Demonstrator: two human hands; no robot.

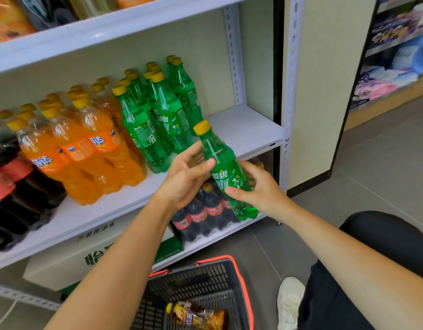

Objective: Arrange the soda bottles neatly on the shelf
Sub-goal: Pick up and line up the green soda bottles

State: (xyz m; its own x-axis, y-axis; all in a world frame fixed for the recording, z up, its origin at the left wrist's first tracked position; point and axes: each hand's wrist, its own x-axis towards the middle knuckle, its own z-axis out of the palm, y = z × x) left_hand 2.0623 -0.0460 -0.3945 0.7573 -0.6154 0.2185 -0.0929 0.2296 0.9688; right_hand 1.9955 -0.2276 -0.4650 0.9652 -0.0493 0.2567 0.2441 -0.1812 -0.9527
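1. Cola bottles and orange bottles fill the left of the shelf; green bottles stand beside them.
2. Left hand is loosely cupped; its thumb tip touches the shoulder of the held bottle.
3. Right hand wraps the label, thumb in front, fingers behind; the held bottle hangs tilted before the shelf edge, not yet on it.
4. Full, so likely weighty; smooth plastic may slip; the label waist looks the surest hold.
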